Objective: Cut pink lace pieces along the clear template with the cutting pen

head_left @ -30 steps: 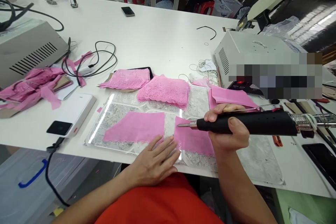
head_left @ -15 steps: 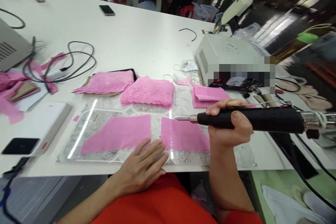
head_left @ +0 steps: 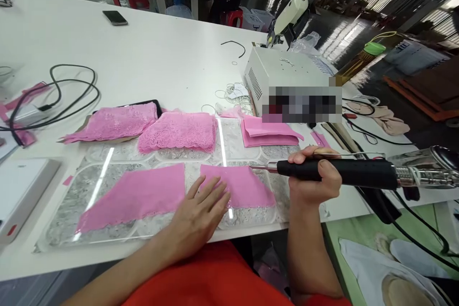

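Two flat pink fabric pieces lie side by side on a clear patterned board (head_left: pixel 103 215): the left fabric piece (head_left: pixel 139 193) and the right fabric piece (head_left: pixel 240 184). My left hand (head_left: pixel 197 215) is spread palm down, its fingertips resting on the left part of the right piece. In my right hand (head_left: pixel 319 179) is a glue gun (head_left: pixel 353 173) with a black handle, a thin metal lever and a metal barrel behind. Its slim nozzle points left, the tip at the upper edge of the right piece. Whether the tip touches the fabric, I cannot tell.
Behind the pieces lie two stacks of pink lace (head_left: pixel 179 131) and folded pink fabric (head_left: pixel 270 131). A grey control box (head_left: pixel 287 67) stands at the back right. Black cable loops (head_left: pixel 53 100) and a white device (head_left: pixel 27 196) are on the left. A phone (head_left: pixel 115 17) lies farther back.
My left hand has shifted from the gap between the pieces onto the right piece. The nozzle tip is now farther right along its upper edge. The view has turned right.
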`<action>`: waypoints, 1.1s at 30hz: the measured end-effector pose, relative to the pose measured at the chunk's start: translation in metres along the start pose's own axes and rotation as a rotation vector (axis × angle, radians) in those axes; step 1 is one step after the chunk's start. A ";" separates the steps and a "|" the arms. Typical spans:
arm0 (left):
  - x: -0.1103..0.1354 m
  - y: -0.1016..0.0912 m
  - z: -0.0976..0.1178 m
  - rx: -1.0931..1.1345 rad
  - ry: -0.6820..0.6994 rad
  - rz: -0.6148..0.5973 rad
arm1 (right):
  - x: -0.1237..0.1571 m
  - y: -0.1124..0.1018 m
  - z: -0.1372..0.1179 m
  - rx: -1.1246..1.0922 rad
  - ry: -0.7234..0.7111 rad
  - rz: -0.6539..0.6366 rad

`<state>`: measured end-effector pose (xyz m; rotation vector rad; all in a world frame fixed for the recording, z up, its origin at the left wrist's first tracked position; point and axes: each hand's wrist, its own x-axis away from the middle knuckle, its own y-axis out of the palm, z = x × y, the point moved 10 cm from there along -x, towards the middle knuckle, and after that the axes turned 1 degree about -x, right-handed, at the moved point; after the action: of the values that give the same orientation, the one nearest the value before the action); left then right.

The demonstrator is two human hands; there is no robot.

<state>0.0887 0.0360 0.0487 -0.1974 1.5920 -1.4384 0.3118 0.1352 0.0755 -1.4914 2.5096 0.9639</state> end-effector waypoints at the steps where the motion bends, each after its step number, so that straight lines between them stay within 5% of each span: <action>1: 0.000 0.000 0.000 -0.002 -0.004 0.000 | 0.000 0.000 0.000 -0.003 0.002 -0.004; 25: 0.025 -0.013 -0.002 -0.009 -0.039 0.035 | 0.001 0.004 0.001 0.014 0.005 -0.021; 33: 0.032 -0.017 -0.001 -0.007 -0.006 0.015 | 0.011 0.027 0.003 0.007 0.019 -0.102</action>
<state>0.0631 0.0105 0.0456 -0.1938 1.5906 -1.4198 0.2835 0.1367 0.0820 -1.6157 2.4200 0.9291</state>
